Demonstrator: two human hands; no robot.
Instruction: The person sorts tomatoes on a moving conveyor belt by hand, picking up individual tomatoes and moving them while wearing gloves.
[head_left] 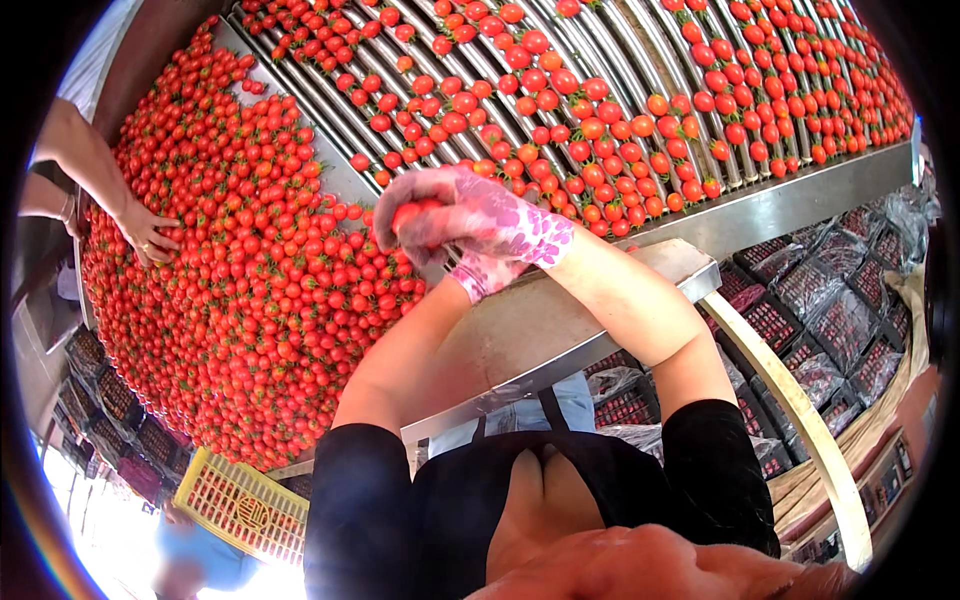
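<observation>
My right hand, in a thin glove with a pink-purple pattern at its cuff, is closed at the lower edge of the metal rollers. Red cherry tomatoes show between its curled fingers. My left hand wears a matching glove and sits just below and against the right. Its fingers are mostly hidden by the right hand, so their pose does not show. Left of both hands spreads a deep heap of cherry tomatoes. Beyond them, more tomatoes lie in rows on the roller conveyor.
The conveyor's metal side rail runs to the right. Another person's bare hand touches the heap at far left. A yellow plastic crate is at lower left. Black crates of tomatoes fill the right, behind a pale curved bar.
</observation>
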